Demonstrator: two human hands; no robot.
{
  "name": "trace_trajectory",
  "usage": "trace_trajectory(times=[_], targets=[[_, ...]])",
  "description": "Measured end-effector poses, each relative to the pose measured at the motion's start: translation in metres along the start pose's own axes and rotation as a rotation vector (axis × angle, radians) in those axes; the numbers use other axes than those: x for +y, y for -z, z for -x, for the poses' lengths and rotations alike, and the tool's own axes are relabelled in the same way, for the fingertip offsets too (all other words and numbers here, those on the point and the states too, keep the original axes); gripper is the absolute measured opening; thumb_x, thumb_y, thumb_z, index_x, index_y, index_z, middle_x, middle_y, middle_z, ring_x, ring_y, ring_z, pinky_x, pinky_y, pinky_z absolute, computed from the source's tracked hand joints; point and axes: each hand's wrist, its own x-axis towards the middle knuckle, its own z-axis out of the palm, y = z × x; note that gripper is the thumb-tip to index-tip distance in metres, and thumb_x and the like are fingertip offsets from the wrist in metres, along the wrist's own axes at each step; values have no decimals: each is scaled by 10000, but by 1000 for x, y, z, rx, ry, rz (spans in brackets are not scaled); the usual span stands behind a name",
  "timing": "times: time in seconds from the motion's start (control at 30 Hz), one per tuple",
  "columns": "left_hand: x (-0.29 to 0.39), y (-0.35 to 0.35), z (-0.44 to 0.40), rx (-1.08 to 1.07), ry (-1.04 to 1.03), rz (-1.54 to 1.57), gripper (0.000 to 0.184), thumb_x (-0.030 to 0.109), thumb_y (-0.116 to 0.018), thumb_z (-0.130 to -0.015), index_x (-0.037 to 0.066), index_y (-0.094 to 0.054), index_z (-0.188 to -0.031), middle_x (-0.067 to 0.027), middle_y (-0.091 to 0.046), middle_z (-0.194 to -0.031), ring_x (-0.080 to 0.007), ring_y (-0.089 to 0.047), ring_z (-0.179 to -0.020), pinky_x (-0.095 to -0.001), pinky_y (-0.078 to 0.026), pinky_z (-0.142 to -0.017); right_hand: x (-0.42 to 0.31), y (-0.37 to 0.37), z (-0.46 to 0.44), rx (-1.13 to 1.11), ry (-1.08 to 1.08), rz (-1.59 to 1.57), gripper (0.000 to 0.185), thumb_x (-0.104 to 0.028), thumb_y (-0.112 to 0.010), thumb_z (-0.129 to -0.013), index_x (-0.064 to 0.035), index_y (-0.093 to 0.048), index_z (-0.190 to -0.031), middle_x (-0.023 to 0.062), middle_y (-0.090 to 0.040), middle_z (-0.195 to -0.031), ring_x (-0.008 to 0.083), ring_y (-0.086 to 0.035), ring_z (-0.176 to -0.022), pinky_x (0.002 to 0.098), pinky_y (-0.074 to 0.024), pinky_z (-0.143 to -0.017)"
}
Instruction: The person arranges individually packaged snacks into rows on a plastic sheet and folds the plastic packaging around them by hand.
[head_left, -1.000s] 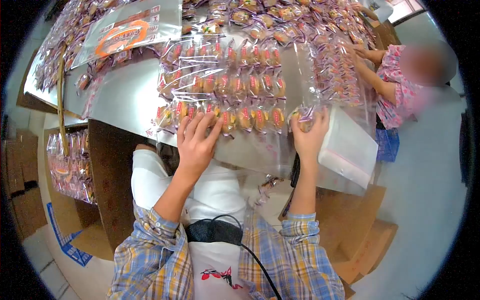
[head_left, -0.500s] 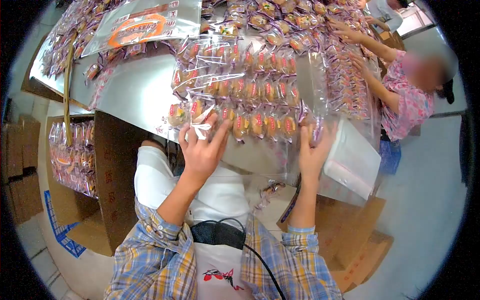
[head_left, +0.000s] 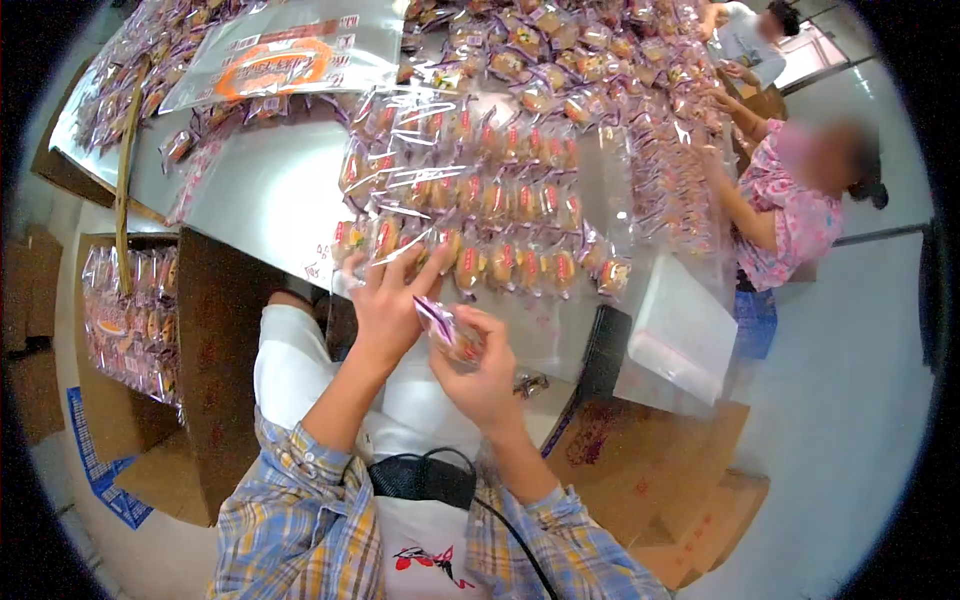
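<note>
My right hand (head_left: pixel 482 375) is closed round a wrapped cake (head_left: pixel 458 340) with purple edging on its clear wrapper, held low in front of the table edge. Close by on the left, my left hand (head_left: pixel 388 305) has its fingers spread, with the tips touching the front row of wrapped cakes (head_left: pixel 503 268). The row's cakes stand side by side, red labels facing me. Two more such rows (head_left: pixel 525 200) lie behind it, partly under shiny clear film. One wrapped cake (head_left: pixel 613 276) lies at the front row's right end.
A stack of clear bags (head_left: pixel 685 330) lies on the right. Loose wrapped cakes (head_left: pixel 540 60) and a printed bag (head_left: pixel 290 65) cover the back. Open cartons stand at left (head_left: pixel 215 350) and lower right (head_left: pixel 650 480). Two people work on the right, one in a pink sleeve (head_left: pixel 775 200).
My right hand has moved left from the right end of the front row and now holds a wrapped cake beside my left hand. My left hand stays at the row.
</note>
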Motion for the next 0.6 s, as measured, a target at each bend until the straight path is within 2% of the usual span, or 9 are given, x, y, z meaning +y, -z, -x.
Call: trace_trajectory(times=[0.07, 0.1, 0.13, 0.3, 0.4, 0.5, 0.6], targets=[[0, 0, 2, -12, 5, -15, 496, 302, -805, -800, 323, -753, -1292, 47, -673, -1134, -199, -593, -977, -505, -376, -1013, 10, -2, -8, 67, 183, 282, 588, -24, -851, -767, -55, -582, -1289, 185, -656, -1338, 361, -673, -1199, 450, -587, -959], [1, 3, 1, -32, 13, -22, 506, 276, -793, -790, 318, -753, -1293, 48, -678, -1138, -202, -600, -982, -497, -400, -991, 10, -1, -14, 101, 270, 337, 631, -17, -859, -729, -64, -608, -1307, 182, -695, -1288, 396, -687, -1142, 442, -590, -952], [1, 5, 0, -58, 22, -31, 517, 250, -781, -781, 313, -752, -1294, 48, -683, -1142, -204, -608, -987, -490, -424, -968, 15, 0, -16, 112, 318, 373, 642, -17, -859, -717, -71, -612, -1306, 176, -696, -1286, 394, -689, -1143, 439, -589, -952], [1, 2, 2, -19, 69, 72, 464, 215, -744, -795, 288, -772, -1252, 37, -697, -1112, -215, -617, -1005, -508, -368, -1039, 35, 2, -13, 147, 456, 575, 686, -21, -858, -665, -117, -652, -1312, 160, -669, -1348, 378, -678, -1158, 430, -583, -946], [0, -4, 4, 2, 61, 45, 456, 217, -747, -796, 285, -773, -1247, 31, -698, -1106, -216, -620, -1026, -520, -357, -1054, 19, 3, -12, 98, 319, 693, 710, -27, -857, -644, -148, -682, -1322, 172, -637, -1346, 360, -660, -1108, 424, -588, -863], [-1, -6, 7, -30, 64, 37, 448, 232, -775, -792, 276, -774, -1238, 23, -691, -1108, -214, -620, -1049, -528, -347, -1065, 23, 4, -2, 98, 297, 671, 675, -43, -871, -682, -115, -687, -1327, 180, -612, -1295, 312, -638, -1051, 416, -568, -817], [-1, -4, 6, -7, 68, 145, 440, 240, -806, -789, 266, -776, -1228, 18, -683, -1093, -208, -615, -1047, -527, -344, -1070, 11, 0, 7, 281, 104, 389, 635, -77, -895, -725, -69, -677, -1322, 176, -613, -1211, 285, -629, -1013, 386, -545, -808]])
